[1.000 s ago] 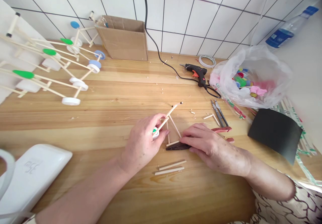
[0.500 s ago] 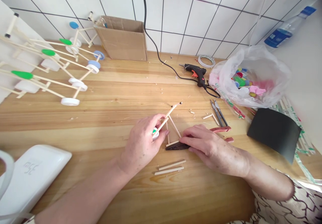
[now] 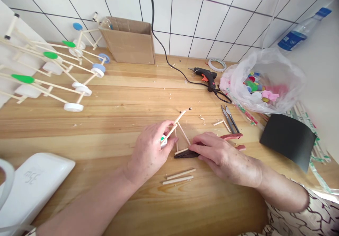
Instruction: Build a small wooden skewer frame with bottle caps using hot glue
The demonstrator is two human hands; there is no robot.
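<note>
In the centre of the frame, the left hand (image 3: 149, 149) is closed around one end of a small wooden stick frame (image 3: 183, 133), which has a white and green round piece (image 3: 164, 142) near the thumb. The right hand (image 3: 219, 154) lies over the pliers (image 3: 187, 154), its fingertips at the lower corner of this frame, but one cannot tell whether it is gripping them firmly. Two loose sticks (image 3: 178, 180) lie below the hands, while the glue gun (image 3: 208, 77) rests at the upper right of the picture's middle.
</note>
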